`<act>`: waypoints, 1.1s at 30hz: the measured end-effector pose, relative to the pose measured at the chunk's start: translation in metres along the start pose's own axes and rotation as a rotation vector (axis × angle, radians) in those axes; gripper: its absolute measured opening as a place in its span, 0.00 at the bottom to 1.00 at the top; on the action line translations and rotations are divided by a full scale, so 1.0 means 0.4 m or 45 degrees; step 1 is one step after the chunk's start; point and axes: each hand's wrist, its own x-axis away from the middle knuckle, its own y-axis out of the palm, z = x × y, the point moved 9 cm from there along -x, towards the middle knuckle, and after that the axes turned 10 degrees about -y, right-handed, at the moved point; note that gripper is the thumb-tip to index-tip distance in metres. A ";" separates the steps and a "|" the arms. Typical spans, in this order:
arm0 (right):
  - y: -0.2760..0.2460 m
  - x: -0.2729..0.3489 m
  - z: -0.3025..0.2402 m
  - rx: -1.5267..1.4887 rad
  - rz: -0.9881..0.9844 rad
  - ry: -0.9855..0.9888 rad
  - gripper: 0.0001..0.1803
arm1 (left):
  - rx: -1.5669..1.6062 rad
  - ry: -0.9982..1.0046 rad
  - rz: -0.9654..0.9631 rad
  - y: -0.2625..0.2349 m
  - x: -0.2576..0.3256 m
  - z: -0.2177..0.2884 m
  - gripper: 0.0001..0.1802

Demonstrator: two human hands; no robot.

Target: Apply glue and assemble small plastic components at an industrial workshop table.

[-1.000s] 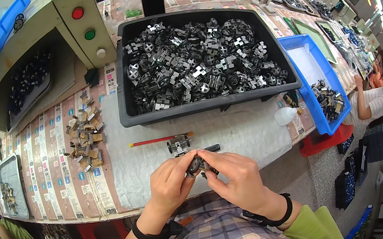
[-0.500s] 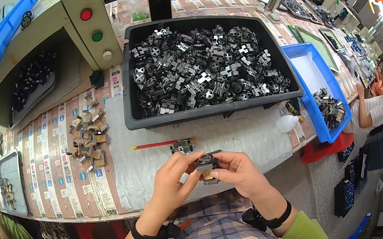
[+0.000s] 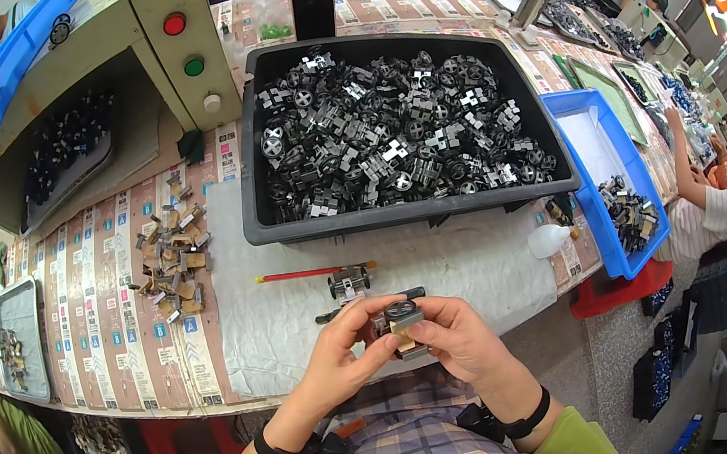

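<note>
Little has shifted since the earlier frames: both hands are kept together over the near edge of the surface, the held part turned slightly. Left hand and right hand are closed on one small metal part, pinched between fingertips, at 6 o'clock of the black bin. Bin is heaped with dark metal parts. A red pencil and a small black piece are seen lying just beyond the hands. Brown blocks are scattered at 9 o'clock of the bin; a blue tray is set at 3 o'clock.
</note>
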 end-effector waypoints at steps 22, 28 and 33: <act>0.028 -0.020 -0.087 0.933 0.035 -0.466 0.15 | -0.012 0.134 0.039 -0.042 0.020 0.009 0.30; 0.107 0.009 -0.143 1.672 0.000 -0.866 0.17 | -0.255 0.213 0.088 -0.056 0.035 0.044 0.27; 0.113 0.021 -0.151 1.737 -0.005 -0.979 0.18 | -0.058 0.155 0.048 -0.051 0.024 0.029 0.26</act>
